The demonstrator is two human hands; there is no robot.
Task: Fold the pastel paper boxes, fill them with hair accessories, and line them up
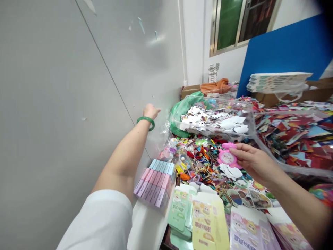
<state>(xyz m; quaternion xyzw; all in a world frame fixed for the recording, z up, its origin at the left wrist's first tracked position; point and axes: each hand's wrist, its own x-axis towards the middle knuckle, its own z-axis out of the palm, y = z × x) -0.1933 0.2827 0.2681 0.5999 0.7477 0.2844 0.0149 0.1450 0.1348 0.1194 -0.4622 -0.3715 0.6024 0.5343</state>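
My right hand [256,163] is closed, pinching a pink animal-shaped plastic toy [225,157] with a round pale disc in its middle. It holds the toy above a heap of small colourful trinkets [203,163]. My left hand [151,111] stretches far forward beside the grey wall panel, to the left of a green plastic bag [182,111]. A green bangle [145,120] circles that wrist. One finger points right; the others are hidden, so I cannot see what they hold, if anything.
Stacked small boxes [156,180] in blue, pink and purple stand at the left. Flat green cartons [179,208], yellow cartons [208,218] and purple cartons [247,229] lie in front. Behind are a clear bin [251,121] of white cutouts and a blue board [286,52].
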